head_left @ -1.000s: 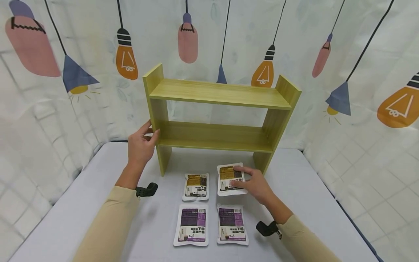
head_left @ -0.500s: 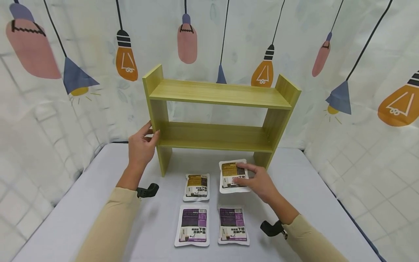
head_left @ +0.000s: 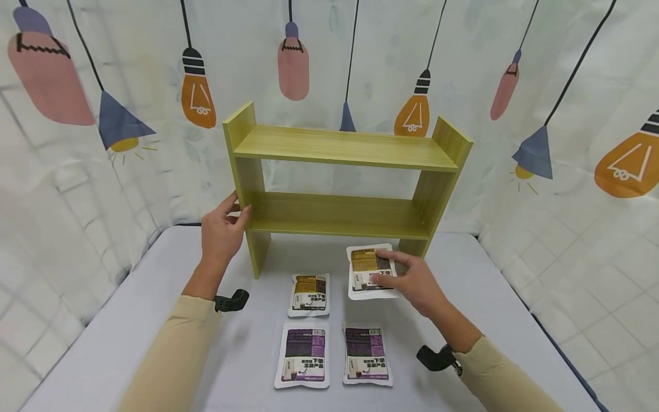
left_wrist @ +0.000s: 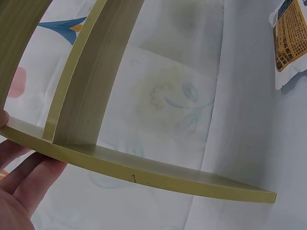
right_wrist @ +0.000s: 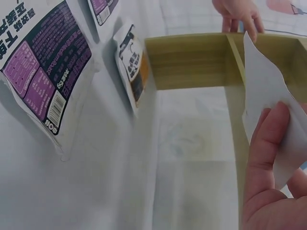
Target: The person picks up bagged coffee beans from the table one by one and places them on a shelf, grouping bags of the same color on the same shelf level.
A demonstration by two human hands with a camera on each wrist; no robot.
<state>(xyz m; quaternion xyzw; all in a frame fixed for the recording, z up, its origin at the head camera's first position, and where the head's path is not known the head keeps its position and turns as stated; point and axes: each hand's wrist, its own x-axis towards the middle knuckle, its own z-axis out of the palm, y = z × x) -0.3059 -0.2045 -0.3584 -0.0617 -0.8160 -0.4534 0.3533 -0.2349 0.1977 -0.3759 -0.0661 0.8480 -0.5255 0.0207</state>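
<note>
A small two-tier wooden shelf stands on the table in the head view. At its left side panel, my left hand grips the edge, with the thumb in front and the fingers on the outer face. My right hand pinches a white pouch with a brown-and-gold label by its right side. That pouch is held off the table, in front of the shelf's lower right part. In the right wrist view, the held pouch shows its plain white side.
A second brown-labelled pouch lies flat left of the held one. Nearer to me lie two purple-labelled pouches, one on the left and one on the right. A lamp-patterned white curtain hangs behind the shelf.
My right hand has lifted the brown-labelled pouch and carried it slightly up, right and towards the shelf. The left hand and the shelf have stayed in place.
</note>
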